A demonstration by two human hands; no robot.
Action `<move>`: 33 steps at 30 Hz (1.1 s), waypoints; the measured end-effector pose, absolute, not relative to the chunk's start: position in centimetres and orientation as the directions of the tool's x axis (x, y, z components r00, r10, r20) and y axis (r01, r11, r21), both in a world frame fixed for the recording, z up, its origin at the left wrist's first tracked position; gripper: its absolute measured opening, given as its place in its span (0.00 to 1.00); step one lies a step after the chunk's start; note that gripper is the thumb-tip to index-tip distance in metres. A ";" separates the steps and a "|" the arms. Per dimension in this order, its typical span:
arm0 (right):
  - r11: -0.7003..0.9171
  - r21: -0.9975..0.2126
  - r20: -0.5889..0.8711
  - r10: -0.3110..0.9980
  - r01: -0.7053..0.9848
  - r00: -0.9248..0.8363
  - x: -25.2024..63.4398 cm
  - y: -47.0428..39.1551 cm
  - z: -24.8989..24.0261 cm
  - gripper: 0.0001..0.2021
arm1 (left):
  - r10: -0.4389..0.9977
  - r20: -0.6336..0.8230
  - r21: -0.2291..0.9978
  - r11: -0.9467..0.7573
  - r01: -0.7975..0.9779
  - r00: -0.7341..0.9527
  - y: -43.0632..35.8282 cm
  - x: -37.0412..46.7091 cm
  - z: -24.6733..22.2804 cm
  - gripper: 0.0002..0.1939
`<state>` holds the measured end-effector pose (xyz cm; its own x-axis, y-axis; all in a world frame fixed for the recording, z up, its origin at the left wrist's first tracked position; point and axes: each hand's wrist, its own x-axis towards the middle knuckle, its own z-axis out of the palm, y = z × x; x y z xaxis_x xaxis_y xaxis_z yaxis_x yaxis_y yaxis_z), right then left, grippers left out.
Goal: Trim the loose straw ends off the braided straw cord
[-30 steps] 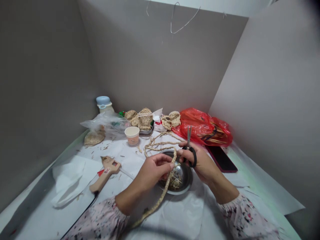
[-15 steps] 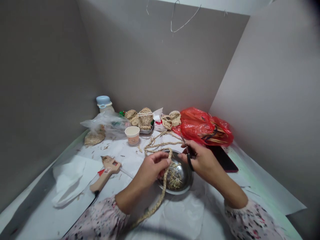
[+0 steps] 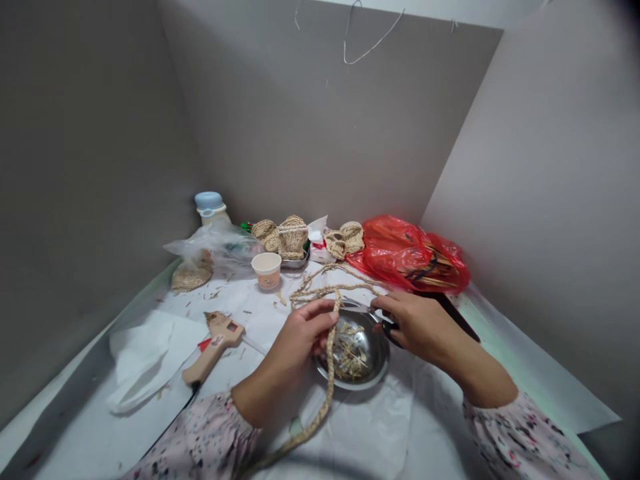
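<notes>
Between the thumb and fingers of my left hand (image 3: 305, 330) is a braided straw cord (image 3: 330, 373), which runs down toward my left sleeve and loops back over the table behind. My right hand (image 3: 415, 327) grips the black handles of a pair of scissors (image 3: 356, 307). Their blades point left, at the cord just above my left fingertips; whether they touch it I cannot tell. Under both hands stands a steel bowl (image 3: 377, 363) with straw clippings (image 3: 350, 353) in it.
A hot glue gun (image 3: 215, 347) and crumpled white paper (image 3: 145, 360) lie at left. Farther back are a paper cup (image 3: 267, 272), a clear plastic bag (image 3: 215, 243), a bottle (image 3: 211, 208), woven straw pieces (image 3: 293, 237) and a red bag (image 3: 395, 250). A dark flat tablet (image 3: 455, 315) lies behind my right wrist.
My right hand has turned the scissors from upright to pointing left, bringing the blades to the cord. My left hand still holds the cord in nearly the same place.
</notes>
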<state>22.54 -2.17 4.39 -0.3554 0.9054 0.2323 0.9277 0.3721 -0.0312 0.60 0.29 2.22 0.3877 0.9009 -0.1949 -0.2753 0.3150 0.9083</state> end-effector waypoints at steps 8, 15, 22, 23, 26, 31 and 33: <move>0.351 -0.031 0.274 0.903 0.936 -0.330 23.2 -1.4 3.3 0.12 | 0.884 -0.186 0.871 0.350 -0.345 0.429 0.2 0.4 2.5 0.13; 0.346 -0.012 0.295 0.898 0.938 -0.327 23.0 -1.3 3.1 0.12 | 0.869 -0.164 0.849 0.366 -0.381 0.467 0.2 0.4 2.5 0.13; 0.344 0.017 0.307 0.892 0.939 -0.332 23.1 -1.2 3.0 0.12 | 0.863 -0.179 0.832 0.389 -0.396 0.472 0.2 0.4 2.6 0.14; 0.350 0.019 0.307 0.889 0.936 -0.339 23.1 -1.2 2.9 0.12 | 0.862 -0.176 0.831 0.389 -0.397 0.476 0.2 0.5 2.6 0.14; 0.363 0.019 0.322 0.880 0.931 -0.350 23.1 -1.0 2.6 0.12 | 0.860 -0.170 0.833 0.387 -0.396 0.482 0.1 0.5 2.6 0.14; 0.376 0.018 0.343 0.868 0.926 -0.359 22.9 -1.0 2.6 0.12 | 0.856 -0.179 0.837 0.391 -0.383 0.484 0.1 0.5 2.4 0.13; 0.380 0.023 0.351 0.863 0.924 -0.364 22.8 -1.1 2.6 0.11 | 0.853 -0.173 0.840 0.388 -0.378 0.492 0.1 0.5 2.3 0.12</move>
<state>22.80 -1.12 2.63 -0.3640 0.8627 0.3510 0.9245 0.3805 0.0235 0.54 0.13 2.34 0.4915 0.8535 -0.1730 -0.3782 0.3882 0.8404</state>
